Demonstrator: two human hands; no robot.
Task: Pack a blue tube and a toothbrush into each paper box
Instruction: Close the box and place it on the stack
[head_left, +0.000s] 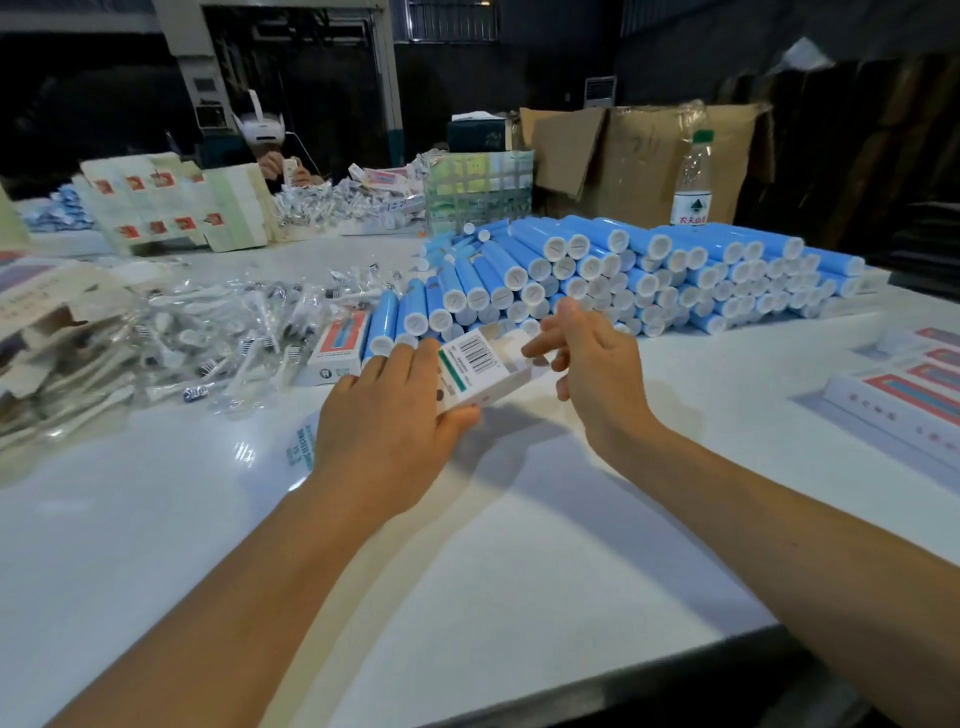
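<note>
Two bare forearms reaching over white desk (519, 545), meeting at small paper box (480, 371) held just above the surface. Left hand (389, 415) gripping box, fingers (415, 358) curled over its top edge, thumb under near corner; barcode side up, far end open with flap raised. Right hand (597, 364) at the open end, fingers (540, 345) loosely bent with tips at the flap; whether pinching it or only touching, cannot tell. Just beyond box, large stack of blue tubes (649, 275) lying on their sides, white caps facing this way, a few loose ones spilling left. Left of the hands, heap of toothbrushes (208, 332) in clear wrappers, with one closed box (340, 345) lying between heap and tubes. Filled boxes (914, 395) in a row at right edge. Crumpled paper packaging (47, 322) at far left. Behind tubes, water bottle (693, 179) upright, green cap, beside brown cardboard carton (623, 150). Across desk, another person (270, 150) wearing headset, handling a box, near flat printed carton sheets (171, 202).
</note>
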